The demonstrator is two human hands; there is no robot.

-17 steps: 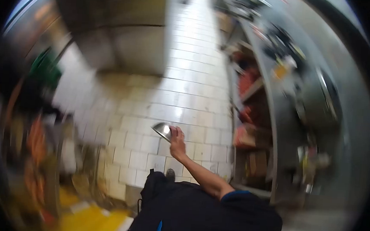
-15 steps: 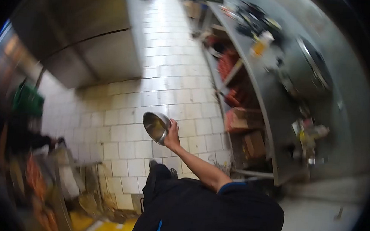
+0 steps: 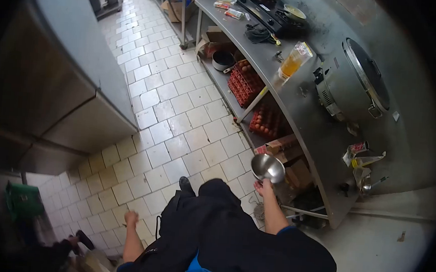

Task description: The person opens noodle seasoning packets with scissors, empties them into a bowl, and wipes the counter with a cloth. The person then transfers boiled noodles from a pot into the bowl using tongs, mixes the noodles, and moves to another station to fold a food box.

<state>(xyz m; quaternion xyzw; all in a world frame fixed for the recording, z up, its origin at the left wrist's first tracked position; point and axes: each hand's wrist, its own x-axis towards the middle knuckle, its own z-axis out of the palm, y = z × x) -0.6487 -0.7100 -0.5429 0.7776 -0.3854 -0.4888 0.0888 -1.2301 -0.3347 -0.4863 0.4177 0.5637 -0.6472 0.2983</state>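
A shiny steel mixing bowl (image 3: 268,168) is gripped at its near rim by my right hand (image 3: 263,186). It is held beside the metal counter, in front of the lower shelf, and I see into it; nothing shows inside. My left hand (image 3: 131,219) hangs low over the floor tiles, its fingers curled closed with nothing visible in them. Cardboard boxes (image 3: 299,173) sit on the shelf just behind the bowl.
Along the right runs a metal counter (image 3: 301,109) with a large lidded cooker (image 3: 355,85), an oil bottle (image 3: 295,60) and a gas stove (image 3: 274,16). Egg trays (image 3: 243,84) and a pot (image 3: 223,60) fill its lower shelf. At left stand a steel cabinet (image 3: 74,95) and another person's hand (image 3: 75,241).
My right hand has carried the bowl right, towards the counter. The view has turned, and my left hand has come into sight at lower left.
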